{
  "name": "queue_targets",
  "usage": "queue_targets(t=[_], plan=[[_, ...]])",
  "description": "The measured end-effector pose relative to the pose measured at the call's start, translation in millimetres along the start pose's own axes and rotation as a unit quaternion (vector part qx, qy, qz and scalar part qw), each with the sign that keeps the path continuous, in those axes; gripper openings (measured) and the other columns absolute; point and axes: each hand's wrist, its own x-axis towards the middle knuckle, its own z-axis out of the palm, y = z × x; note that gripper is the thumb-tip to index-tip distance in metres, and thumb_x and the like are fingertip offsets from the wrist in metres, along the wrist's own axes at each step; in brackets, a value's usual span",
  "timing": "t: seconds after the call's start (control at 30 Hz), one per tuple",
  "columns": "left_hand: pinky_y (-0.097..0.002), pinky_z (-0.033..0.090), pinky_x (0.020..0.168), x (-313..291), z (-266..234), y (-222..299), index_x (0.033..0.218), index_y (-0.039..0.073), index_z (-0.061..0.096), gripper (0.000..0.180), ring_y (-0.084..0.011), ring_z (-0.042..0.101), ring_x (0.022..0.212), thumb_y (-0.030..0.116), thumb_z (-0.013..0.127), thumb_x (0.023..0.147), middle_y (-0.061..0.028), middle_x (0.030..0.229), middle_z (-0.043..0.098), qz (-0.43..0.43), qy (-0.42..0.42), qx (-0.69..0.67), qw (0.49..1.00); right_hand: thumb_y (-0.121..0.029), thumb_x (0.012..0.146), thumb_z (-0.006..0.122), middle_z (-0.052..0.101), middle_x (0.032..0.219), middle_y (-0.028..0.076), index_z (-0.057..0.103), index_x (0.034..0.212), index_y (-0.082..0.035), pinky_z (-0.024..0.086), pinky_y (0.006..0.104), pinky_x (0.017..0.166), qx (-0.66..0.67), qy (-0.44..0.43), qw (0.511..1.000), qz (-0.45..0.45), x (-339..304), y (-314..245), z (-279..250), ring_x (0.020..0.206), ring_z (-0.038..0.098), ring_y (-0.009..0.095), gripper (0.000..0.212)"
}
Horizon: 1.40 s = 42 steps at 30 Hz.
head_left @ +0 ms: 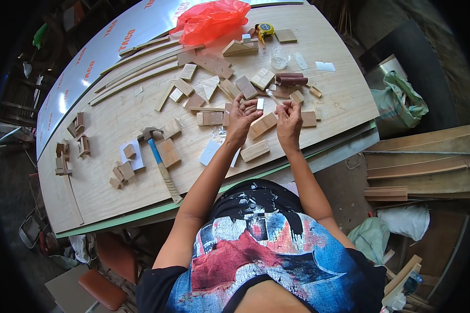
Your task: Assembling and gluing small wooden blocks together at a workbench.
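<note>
Nearest to the camera is the printed shirt [261,250] of the person, who leans close to the bench [122,117]. Between thumb and fingers, the left hand [240,121] grasps a small pale block [260,105], raised above the bench, probably so that its faces are easy to see and reach. Just beside it, the right hand [289,121] has the fingertips drawn together; whether they pinch the thin whitish piece [270,93] near them, I cannot tell. Loose wooden blocks [263,125] lie around both hands, perhaps for short reaching. Hammer [156,152] rests to the left, its handle toward the person, which seems convenient for picking up. Small joined wooden pieces [83,146] stand farther left, maybe to be apart from the loose ones.
</note>
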Motion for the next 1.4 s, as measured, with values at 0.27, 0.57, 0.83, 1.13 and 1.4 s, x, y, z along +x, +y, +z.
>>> queue_targets(t=[0.27, 0.57, 0.83, 1.13, 1.4], plan=[[-0.0288, 0.047, 0.077, 57, 21, -10, 0.128, -0.004, 0.007, 0.084, -0.0222, 0.052, 0.093, -0.008, 0.064, 0.065, -0.0168, 0.103, 0.047, -0.009, -0.007, 0.047, 0.999, -0.009, 0.077, 0.054, 0.055, 0.068, 0.014, 0.046, 0.084, 0.001, 0.044, 0.0323, 0.058, -0.143, 0.094, 0.983, -0.066, 84, 30, 17, 0.063, 0.056, 0.025, 0.014], [-0.028, 0.049, 0.069, 127, 47, -19, 0.126, -0.006, 0.008, 0.08, -0.024, 0.057, 0.086, -0.007, 0.061, 0.067, -0.0181, 0.103, 0.046, -0.008, -0.015, 0.035, 0.999, -0.011, 0.073, 0.056, 0.058, 0.077, 0.016, 0.048, 0.085, 0.0, 0.043, 0.0372, 0.065, -0.187, 0.101, 0.977, -0.006, 145, 52, 27, 0.07, 0.057, 0.03, 0.017], [-0.0269, 0.049, 0.071, 156, 53, -29, 0.125, -0.006, 0.01, 0.078, -0.0238, 0.055, 0.09, -0.007, 0.062, 0.067, -0.0176, 0.102, 0.047, 0.005, -0.015, 0.026, 1.0, -0.011, 0.074, 0.056, 0.06, 0.076, 0.018, 0.049, 0.099, 0.003, 0.047, 0.0331, 0.064, -0.089, 0.011, 0.995, 0.042, 167, 68, 23, 0.068, 0.06, 0.027, 0.029], [-0.0275, 0.048, 0.073, 137, 48, -23, 0.126, -0.006, 0.009, 0.078, -0.0239, 0.053, 0.094, -0.006, 0.061, 0.068, -0.0176, 0.105, 0.044, 0.003, -0.019, 0.02, 1.0, -0.006, 0.081, 0.048, 0.061, 0.072, 0.01, 0.05, 0.098, 0.004, 0.046, 0.0218, 0.049, 0.069, -0.003, 0.992, 0.105, 138, 51, 13, 0.053, 0.058, 0.012, 0.02], [-0.0267, 0.045, 0.079, 98, 45, -17, 0.126, -0.005, 0.01, 0.077, -0.023, 0.05, 0.097, -0.008, 0.06, 0.068, -0.016, 0.107, 0.042, 0.01, -0.026, 0.064, 0.998, -0.011, 0.082, 0.05, 0.061, 0.073, 0.007, 0.055, 0.094, 0.001, 0.042, 0.0196, 0.053, 0.158, -0.006, 0.968, 0.193, 88, 42, 3, 0.06, 0.054, 0.008, 0.017]])
